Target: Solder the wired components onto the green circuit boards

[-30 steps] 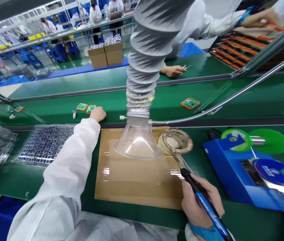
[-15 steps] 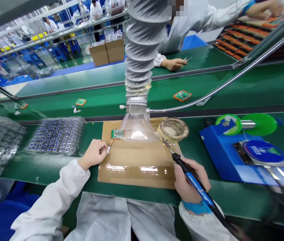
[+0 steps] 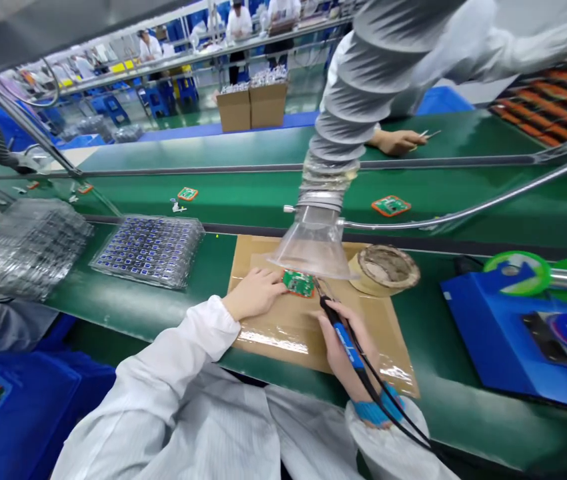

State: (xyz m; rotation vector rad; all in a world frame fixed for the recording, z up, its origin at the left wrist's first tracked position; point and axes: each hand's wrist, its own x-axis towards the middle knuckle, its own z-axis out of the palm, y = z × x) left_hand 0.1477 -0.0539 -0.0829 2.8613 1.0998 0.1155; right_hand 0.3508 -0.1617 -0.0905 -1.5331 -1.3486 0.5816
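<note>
My left hand (image 3: pixel 257 293) is at the left edge of a green circuit board (image 3: pixel 298 283) with an orange border, its fingers closed on that edge. The board lies on a brown cardboard sheet (image 3: pixel 283 327) beneath a clear fume hood (image 3: pixel 312 247). Inside the closed fingers, any smaller part is hidden. My right hand (image 3: pixel 351 343) grips a black and blue soldering iron (image 3: pixel 346 340) like a pen. The iron's tip is at the board's right edge; whether it touches cannot be made out. A round, crusted pot (image 3: pixel 383 287) stands beyond the iron.
Clear trays of small blue-white parts (image 3: pixel 151 250) stand at the left. A blue machine with green reels (image 3: pixel 513 333) is at the right. Boards lie on the green belt (image 3: pixel 263 197). A grey duct (image 3: pixel 358 87) hangs overhead. Across the belt, a co-worker's hand (image 3: pixel 399 142) holds tweezers.
My left hand has gone from a small white connector with a wire to the board's edge. The soldering iron has moved left from beside the pot to the board. The view has shifted.
</note>
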